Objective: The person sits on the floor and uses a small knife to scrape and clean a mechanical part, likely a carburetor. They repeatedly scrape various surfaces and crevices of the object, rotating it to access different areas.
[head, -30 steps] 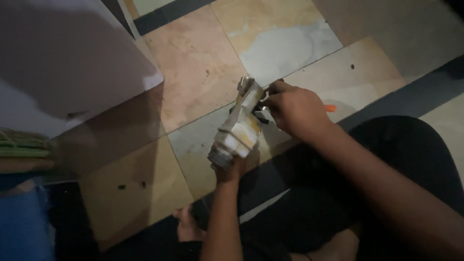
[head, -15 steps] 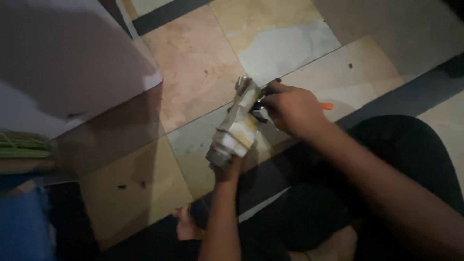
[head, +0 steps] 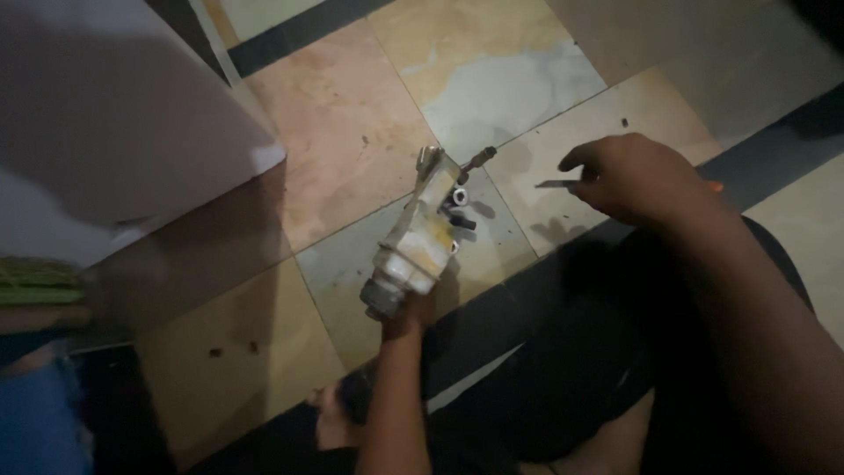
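**A:** What have I got in view right now?

**B:** I'm looking down at a tiled floor (head: 492, 79). My left hand (head: 409, 310) is closed around the lower end of a grimy, pale metal mechanical part (head: 420, 236), something like a small cylinder or valve body with fittings. It is held off the floor, tilted, its far end pointing up and away from me.

**A:** And the other hand?

**B:** My right hand (head: 637, 179) is well apart from the part, off to its right. Its fingers are pinched on a thin, dark metal tool (head: 556, 184), a slim rod or pick; only the tip shows, so I can't name it more closely. A bit of orange (head: 716, 186) peeks out behind the hand, maybe a handle, too hidden to say.

**A:** How far along does the work look?

**B:** I judge it mid-way. On the upper side of the part there is a small nut or ring (head: 459, 195) and dark fittings (head: 461, 220) that look exposed, but I can't tell whether they are loose or seated. The tool is not touching the part, so whatever it picks or prises there isn't in hand at this instant.

**A:** Anything else around?

**B:** A large pale sheet or board (head: 114, 114) lies at the upper left, and something green (head: 35, 286) at the left edge. My dark-clothed legs (head: 571, 369) fill the lower right.
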